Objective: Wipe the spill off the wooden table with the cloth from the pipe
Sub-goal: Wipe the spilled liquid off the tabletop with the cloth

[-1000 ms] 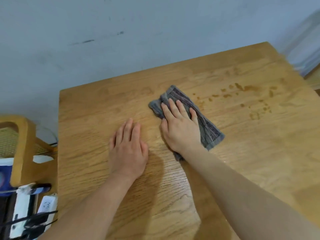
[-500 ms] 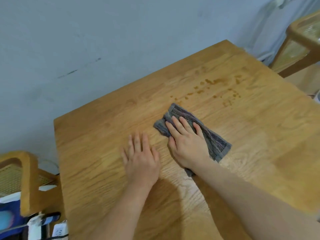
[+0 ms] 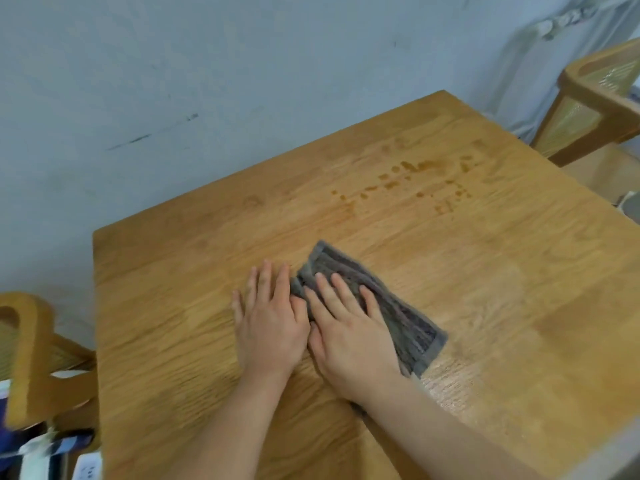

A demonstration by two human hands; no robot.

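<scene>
Pale blue wall [image 3: 207,81] at the back, and in front of it the wooden table [image 3: 519,306] fills our view, with one cane chair [image 3: 595,109] off its far right corner and a second chair [image 3: 27,358] down at the left.

We have the grey cloth [image 3: 412,320] lying flat near the middle of the table. Our right hand [image 3: 346,330] is spread on top of it, fingers straight, pressing down rather than gripping. Our left hand [image 3: 270,320] lies flat and open on bare wood right alongside, holding nothing.

And look where the spill [image 3: 415,178] sits: a scatter of brown drops and smears farther off toward the wall, apart from the cloth, none of it covered. So the main work, we judge, lies ahead.

To do it well, we want to push the cloth forward and a little to the right under an even, flat palm, so the whole pad crosses the drops and not just one edge. Long overlapping strokes, we reckon, drawing the wet inward instead of smearing it outward, with the left hand bracing on the wood.
</scene>
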